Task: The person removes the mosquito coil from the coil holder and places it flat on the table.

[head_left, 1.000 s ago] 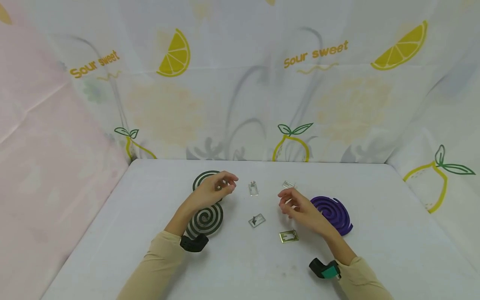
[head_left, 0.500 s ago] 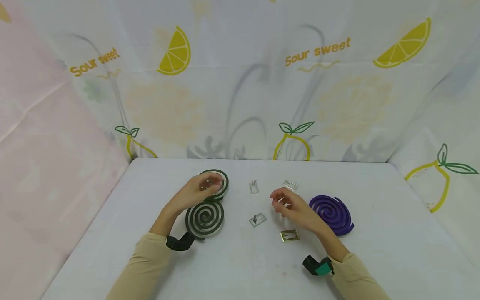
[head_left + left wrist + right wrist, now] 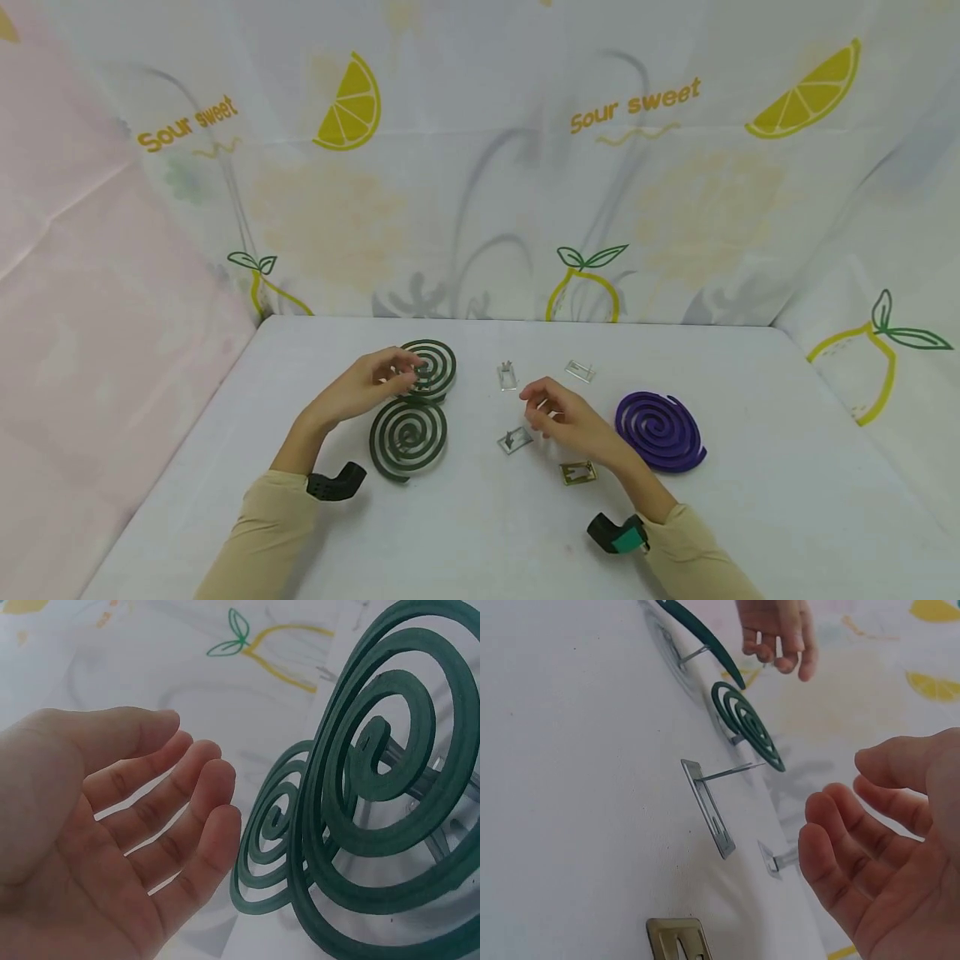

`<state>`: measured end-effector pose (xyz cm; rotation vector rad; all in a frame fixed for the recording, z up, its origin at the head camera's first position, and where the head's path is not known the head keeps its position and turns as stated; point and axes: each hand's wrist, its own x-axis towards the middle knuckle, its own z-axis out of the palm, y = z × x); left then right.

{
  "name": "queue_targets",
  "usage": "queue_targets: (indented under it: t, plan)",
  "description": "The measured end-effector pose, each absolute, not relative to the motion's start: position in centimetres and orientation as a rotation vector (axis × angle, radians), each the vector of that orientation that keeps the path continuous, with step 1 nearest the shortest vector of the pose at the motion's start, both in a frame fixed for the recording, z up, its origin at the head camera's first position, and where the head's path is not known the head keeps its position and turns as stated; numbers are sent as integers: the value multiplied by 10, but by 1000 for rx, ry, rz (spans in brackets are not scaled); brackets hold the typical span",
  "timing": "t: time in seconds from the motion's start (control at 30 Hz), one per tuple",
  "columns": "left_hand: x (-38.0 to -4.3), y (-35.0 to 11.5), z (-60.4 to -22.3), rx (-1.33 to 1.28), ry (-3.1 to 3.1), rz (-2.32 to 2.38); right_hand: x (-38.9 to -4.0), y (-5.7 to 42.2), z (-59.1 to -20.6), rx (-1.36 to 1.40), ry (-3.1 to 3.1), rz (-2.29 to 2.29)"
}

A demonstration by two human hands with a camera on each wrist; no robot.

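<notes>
My left hand [image 3: 360,387] hovers with loosely bent fingers beside two green mosquito coils, holding nothing. Its fingertips overlap the rear coil [image 3: 447,367] in the head view; the front coil [image 3: 408,437] lies nearer me. In the left wrist view the large green coil [image 3: 330,787] sits raised on a metal stand. My right hand [image 3: 566,417] hangs above the table, fingers relaxed and nothing in them. Nearest it are a silver coil stand [image 3: 514,440] with an upright prong and a gold coil stand [image 3: 577,482].
A purple mosquito coil [image 3: 658,427] lies flat on the white table [image 3: 480,533], right of my right hand. Farther back are a silver stand [image 3: 507,388] and another silver stand [image 3: 579,372]. A lemon-printed cloth [image 3: 450,208] hangs behind the table.
My left hand has moved left, away from the middle and off over the green coils, uncovering more of them. My right hand has drifted left toward the nearer silver stand, its fingers still loose.
</notes>
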<state>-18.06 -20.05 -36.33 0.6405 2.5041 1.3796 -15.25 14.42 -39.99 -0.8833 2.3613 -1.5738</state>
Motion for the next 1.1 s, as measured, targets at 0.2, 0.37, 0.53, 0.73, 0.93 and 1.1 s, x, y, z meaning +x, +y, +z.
queue_targets:
  t: [0.2,0.37,0.53,0.73,0.93,1.1]
  plan:
    - [-181,-207,-364,633,2486,1380,-150,137,-398,-862,2339,-1569]
    - [-181,-212,-366,631,2497,1354,-149,132,-398,-849,2318,-1563]
    - [-182,-217,-366,647,2484,1337,-149,127,-399,-885,2312,-1557]
    - [-180,-225,-363,653,2444,1310,-149,117,-397,-894,2319,-1538]
    - [-181,-237,-367,682,2450,1231,-146,104,-396,-825,2298,-1516]
    - [-181,-247,-371,685,2449,1155,-144,97,-395,-820,2297,-1493]
